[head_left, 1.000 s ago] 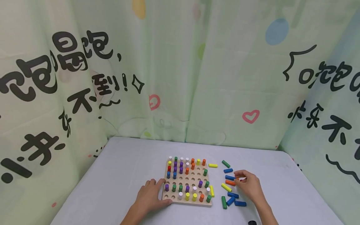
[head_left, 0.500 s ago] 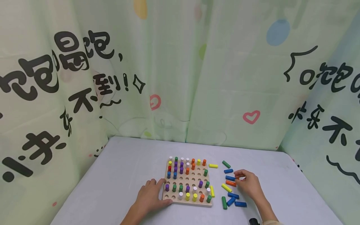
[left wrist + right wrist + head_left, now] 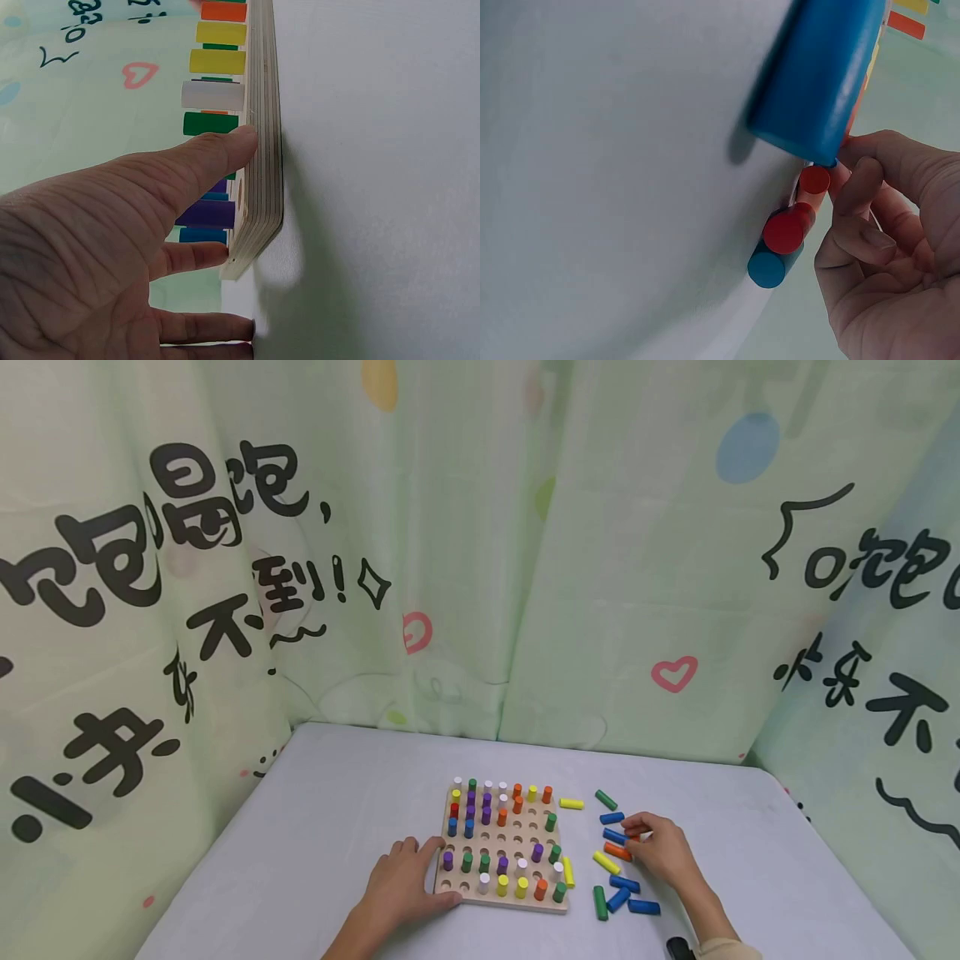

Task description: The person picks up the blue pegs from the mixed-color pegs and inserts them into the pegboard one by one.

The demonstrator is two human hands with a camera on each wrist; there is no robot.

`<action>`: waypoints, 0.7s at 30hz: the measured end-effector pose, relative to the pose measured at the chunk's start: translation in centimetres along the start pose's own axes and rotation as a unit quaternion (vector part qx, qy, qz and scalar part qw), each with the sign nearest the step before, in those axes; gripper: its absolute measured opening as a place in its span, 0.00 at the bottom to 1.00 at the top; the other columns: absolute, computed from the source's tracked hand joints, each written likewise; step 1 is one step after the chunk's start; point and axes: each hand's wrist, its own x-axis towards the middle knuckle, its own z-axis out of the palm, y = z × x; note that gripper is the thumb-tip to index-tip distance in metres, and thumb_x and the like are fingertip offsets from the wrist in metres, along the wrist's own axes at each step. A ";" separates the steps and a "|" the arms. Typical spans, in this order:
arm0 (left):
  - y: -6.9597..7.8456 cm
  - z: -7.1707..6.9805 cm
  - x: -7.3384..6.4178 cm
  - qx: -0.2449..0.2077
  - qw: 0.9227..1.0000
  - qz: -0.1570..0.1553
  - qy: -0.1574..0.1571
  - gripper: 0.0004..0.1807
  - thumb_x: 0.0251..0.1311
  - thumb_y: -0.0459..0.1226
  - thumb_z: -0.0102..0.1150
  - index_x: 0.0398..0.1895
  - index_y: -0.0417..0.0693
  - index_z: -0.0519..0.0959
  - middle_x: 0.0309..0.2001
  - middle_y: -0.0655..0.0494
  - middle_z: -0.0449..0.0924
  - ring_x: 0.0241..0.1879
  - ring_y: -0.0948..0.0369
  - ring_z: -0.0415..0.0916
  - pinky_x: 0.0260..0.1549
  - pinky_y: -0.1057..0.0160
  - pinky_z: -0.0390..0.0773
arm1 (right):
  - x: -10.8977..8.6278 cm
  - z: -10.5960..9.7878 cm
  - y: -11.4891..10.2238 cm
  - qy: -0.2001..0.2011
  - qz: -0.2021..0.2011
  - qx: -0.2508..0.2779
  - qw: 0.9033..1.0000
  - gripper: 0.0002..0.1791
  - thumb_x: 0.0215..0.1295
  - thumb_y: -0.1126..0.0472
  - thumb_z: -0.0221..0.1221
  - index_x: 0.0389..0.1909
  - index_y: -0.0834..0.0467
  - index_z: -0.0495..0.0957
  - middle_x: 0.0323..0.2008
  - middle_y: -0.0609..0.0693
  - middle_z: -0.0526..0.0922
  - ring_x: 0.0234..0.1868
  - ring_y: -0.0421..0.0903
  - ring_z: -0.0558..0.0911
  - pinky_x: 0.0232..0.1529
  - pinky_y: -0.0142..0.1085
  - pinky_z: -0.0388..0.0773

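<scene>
A square wooden pegboard holds upright purple, green, white, yellow, orange, blue and red pegs. My left hand holds its near left corner, thumb along the front edge and index finger at the left side. In the left wrist view that thumb presses the layered wooden edge, beside a green peg. My right hand has curled fingers low over loose pegs, by a blue peg and an orange peg. An orange end shows at its fingertips; I cannot tell whether it is pinched.
Right of the board lie a yellow peg, a green peg, a blue peg and several others. Another yellow peg leans by the board's right side. A black object shows at my right sleeve. Printed curtains surround the white table.
The whole scene shifts slightly right in the head view. Both hands keep nearly the same places against the board and pegs; more of the right sleeve shows.
</scene>
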 end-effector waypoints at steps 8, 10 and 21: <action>-0.1 0.1 0.1 0.008 1.000 0.006 -0.001 0.43 0.45 0.61 0.76 0.62 0.47 0.77 0.49 0.40 0.78 0.47 0.45 0.75 0.51 0.38 0.78 | 0.2 0.2 0.0 -0.011 -0.004 -0.019 1.000 0.15 0.58 0.72 0.67 0.47 0.68 0.82 0.37 0.55 0.85 0.36 0.49 0.76 0.34 0.37 0.74; -0.1 0.1 0.1 0.007 1.000 0.005 -0.001 0.43 0.45 0.61 0.76 0.62 0.47 0.77 0.49 0.40 0.78 0.46 0.45 0.75 0.51 0.38 0.78 | 0.2 0.2 0.0 -0.012 -0.007 -0.021 1.000 0.15 0.58 0.72 0.67 0.46 0.68 0.82 0.37 0.55 0.85 0.36 0.49 0.76 0.35 0.37 0.75; -0.1 0.1 0.1 0.008 1.000 0.001 -0.003 0.44 0.46 0.61 0.76 0.62 0.47 0.77 0.50 0.40 0.78 0.47 0.45 0.74 0.51 0.37 0.77 | 0.0 0.2 0.2 -0.004 -0.002 -0.018 1.000 0.15 0.59 0.70 0.67 0.48 0.68 0.81 0.37 0.53 0.84 0.35 0.48 0.76 0.35 0.37 0.75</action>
